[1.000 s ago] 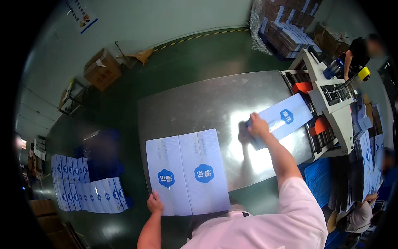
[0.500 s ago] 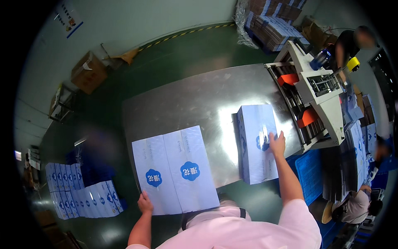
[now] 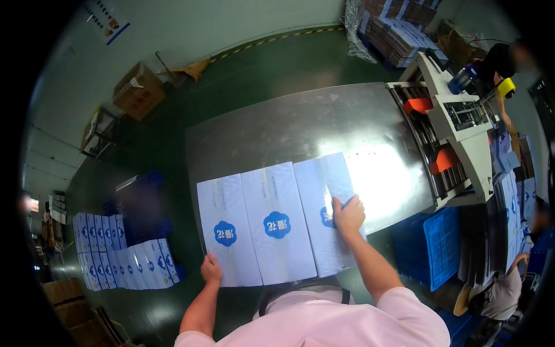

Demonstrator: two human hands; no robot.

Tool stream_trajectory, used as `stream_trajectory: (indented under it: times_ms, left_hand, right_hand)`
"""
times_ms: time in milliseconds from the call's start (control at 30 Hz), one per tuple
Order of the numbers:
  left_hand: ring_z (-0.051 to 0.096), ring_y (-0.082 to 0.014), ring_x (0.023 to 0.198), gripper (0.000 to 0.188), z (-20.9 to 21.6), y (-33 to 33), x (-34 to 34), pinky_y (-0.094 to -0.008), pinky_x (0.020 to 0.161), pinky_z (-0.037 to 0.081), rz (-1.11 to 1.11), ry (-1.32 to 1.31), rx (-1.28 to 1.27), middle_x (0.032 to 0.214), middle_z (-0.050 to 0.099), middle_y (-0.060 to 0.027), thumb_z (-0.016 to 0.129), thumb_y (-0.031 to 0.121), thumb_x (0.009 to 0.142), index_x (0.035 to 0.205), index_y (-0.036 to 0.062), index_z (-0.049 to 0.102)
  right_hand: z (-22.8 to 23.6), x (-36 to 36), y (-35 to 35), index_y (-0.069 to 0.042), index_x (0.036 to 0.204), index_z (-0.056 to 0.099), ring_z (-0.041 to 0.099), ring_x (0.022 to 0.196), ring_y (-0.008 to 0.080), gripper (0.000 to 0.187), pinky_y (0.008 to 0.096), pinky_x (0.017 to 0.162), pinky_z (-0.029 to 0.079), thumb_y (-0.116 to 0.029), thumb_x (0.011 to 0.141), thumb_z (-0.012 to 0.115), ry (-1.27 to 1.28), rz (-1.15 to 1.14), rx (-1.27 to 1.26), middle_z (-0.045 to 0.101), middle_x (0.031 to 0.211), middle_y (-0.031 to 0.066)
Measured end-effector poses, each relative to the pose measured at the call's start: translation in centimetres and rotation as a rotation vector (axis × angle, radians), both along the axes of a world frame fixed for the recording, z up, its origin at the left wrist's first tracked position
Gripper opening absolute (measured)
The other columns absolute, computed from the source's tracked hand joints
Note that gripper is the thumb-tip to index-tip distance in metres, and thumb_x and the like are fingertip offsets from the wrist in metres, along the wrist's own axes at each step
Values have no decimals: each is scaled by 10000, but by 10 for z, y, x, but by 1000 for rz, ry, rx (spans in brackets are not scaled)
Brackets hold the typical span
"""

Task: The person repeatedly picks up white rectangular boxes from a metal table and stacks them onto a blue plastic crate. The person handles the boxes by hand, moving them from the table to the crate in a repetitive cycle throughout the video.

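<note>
Three long white cartons with blue flower-shaped prints lie side by side on a metal table. The left carton [image 3: 224,202] and the middle carton [image 3: 272,196] touch along their long sides. Beside them lies the right carton [image 3: 321,188], set slightly farther from me and against or almost against the middle one. My left hand [image 3: 211,269] is closed on the near left edge of the left carton, its fingers partly hidden. With the thumb on top and fingers along the outer side, my right hand [image 3: 349,215] grips the right carton.
The metal table [image 3: 277,124] reaches a roller machine [image 3: 457,130] with orange guides at the right. A blue crate [image 3: 430,248] stands below it. White cartons [image 3: 124,260] are stacked at the left. Co-workers [image 3: 503,292] are at the far right.
My right hand has slid the right carton leftward across the table, closing the wide gap to the other two. My left hand stays at the left carton's edge.
</note>
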State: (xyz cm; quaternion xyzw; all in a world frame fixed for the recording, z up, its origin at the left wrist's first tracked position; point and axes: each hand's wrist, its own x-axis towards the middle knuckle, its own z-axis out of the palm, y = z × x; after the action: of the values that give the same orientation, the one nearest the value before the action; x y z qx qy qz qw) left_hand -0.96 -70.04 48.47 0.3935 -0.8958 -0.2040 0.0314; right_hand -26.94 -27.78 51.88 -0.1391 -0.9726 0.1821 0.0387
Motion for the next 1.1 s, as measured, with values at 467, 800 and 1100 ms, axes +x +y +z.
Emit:
stream_trajectory:
  times_ms: [467,800,1100]
  left_hand:
    - [606,-454,885,510,9,2,4,-534,775,470,-34,-47,27,923,651,-258,343,466,975,980,15,581]
    - [515,-408,1184,818,-7,-35,5,-452,989,399,83,-83,530,1208,579,-275,248,683,915,1258,1,542]
    - [624,-293,1024,599,-69,-74,-39,-376,875,467,421,136,982,1079,662,-201,476,476,949,1115,-79,626]
  right_hand:
    - [-18,-4,-16,34,1018,494,582,919,400,605,498,784,453,-514,811,643,141,-40,94,584,954,231]
    - [-32,-34,37,22,1228,509,601,1010,380,757,412,839,481,-639,861,477,-248,127,-264,597,1183,220]
    - [-126,-37,103,-39,1394,416,435,1276,252,719,475,1075,322,-606,958,340,-663,-39,-1252,491,1366,131]
